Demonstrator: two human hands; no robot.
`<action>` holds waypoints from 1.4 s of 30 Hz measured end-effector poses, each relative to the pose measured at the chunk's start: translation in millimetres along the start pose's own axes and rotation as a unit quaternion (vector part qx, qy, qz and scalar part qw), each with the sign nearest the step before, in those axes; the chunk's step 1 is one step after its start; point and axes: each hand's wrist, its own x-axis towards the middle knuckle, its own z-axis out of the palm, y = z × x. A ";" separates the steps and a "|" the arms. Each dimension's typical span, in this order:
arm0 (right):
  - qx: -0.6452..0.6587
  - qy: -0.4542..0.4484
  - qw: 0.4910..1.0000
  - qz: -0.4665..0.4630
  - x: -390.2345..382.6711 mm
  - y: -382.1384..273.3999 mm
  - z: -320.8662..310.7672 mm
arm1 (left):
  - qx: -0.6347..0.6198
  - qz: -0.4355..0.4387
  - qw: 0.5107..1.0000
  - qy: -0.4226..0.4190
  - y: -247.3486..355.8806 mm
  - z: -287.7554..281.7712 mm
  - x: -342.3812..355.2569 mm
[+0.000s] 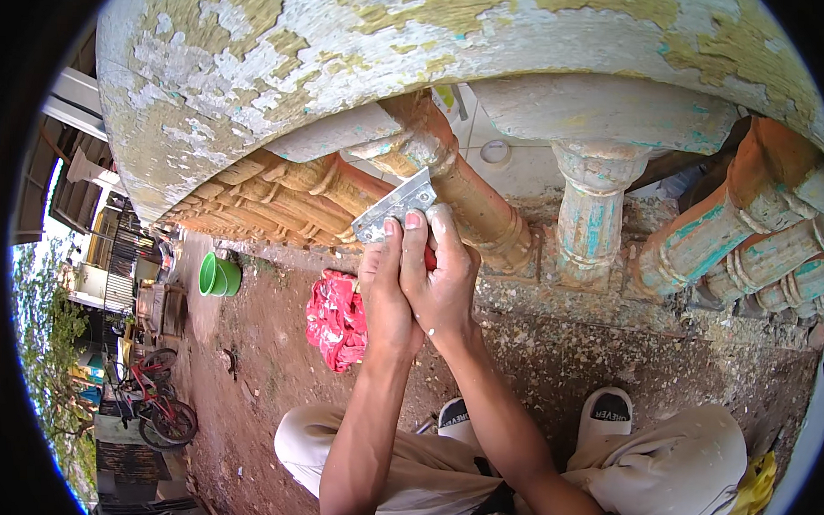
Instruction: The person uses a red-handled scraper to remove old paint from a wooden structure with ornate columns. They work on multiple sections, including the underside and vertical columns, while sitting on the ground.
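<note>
My left hand point(383, 297) and my right hand point(443, 286) are closed together around a metal scraper point(391, 211), thumbs on its flat, paint-flecked blade; a bit of red handle shows between them. The blade is raised in front of an orange-stained baluster point(490, 219); whether it touches is unclear. A whitish baluster point(588, 214) with turquoise patches stands to its right, and a row of orange balusters point(260, 198) runs off leftward. Over them curves a railing top point(365, 33) with peeling white and yellowish paint.
A pink-red cloth point(335, 318) lies on the dirt left of my arms. Green buckets point(219, 273) and bicycles point(162, 403) stand farther left. My legs point(650, 466) and sandalled feet are below the balusters. Yellow plastic point(753, 487) lies at lower right.
</note>
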 end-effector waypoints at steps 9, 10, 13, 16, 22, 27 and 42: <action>-0.013 0.031 0.999 -0.031 6.6 0.3 22.6 | -0.002 0.000 0.998 -0.057 17.7 -11.9 22.7; -0.016 0.029 0.999 -0.032 8.9 0.7 24.5 | -0.011 0.011 0.997 -0.081 20.6 -12.4 24.6; -0.041 0.041 0.997 -0.048 11.8 -0.9 26.1 | 0.010 0.007 0.996 -0.088 27.2 -11.5 25.2; -0.008 0.040 0.997 -0.071 14.6 -3.6 24.0 | 0.006 0.024 0.997 -0.080 26.7 -4.9 21.1; -0.011 0.022 0.999 -0.048 16.6 -8.7 21.7 | -0.008 0.027 0.999 -0.018 26.4 4.4 22.4; -0.045 0.018 0.994 -0.098 19.1 -11.7 19.7 | -0.064 0.005 0.997 0.034 21.8 8.5 24.0; 0.021 0.041 0.998 0.031 -11.4 -16.2 24.3 | 0.101 0.003 0.995 0.007 24.7 -13.2 9.3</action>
